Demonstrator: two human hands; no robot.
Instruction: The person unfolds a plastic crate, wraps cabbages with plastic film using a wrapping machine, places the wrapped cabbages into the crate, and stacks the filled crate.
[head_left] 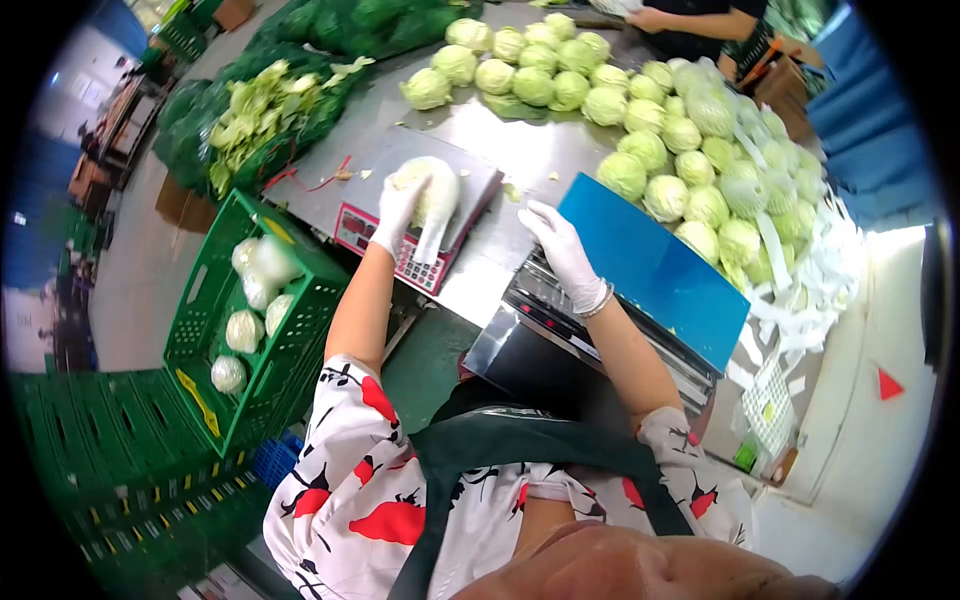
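Observation:
On the metal plate of the scale (470, 182) rests a cabbage in white foam netting (437, 193), with a tail of the netting hanging over the red keypad. My left hand (398, 208), in a white glove, has its fingers closed round the left side of this cabbage. My right hand (560, 245), also gloved, is above the left edge of the blue board (650, 270) of the wrapping machine (560, 320). Its fingers are stretched out, and nothing is seen in it.
Cabbages (690, 165) are heaped at the back and right, beside white netting strips (820, 290). A green crate (205, 300) of wrapped cabbages stands at the left, below a leaf-filled mesh sack (270, 115). Another person's arm (690, 22) shows at the top.

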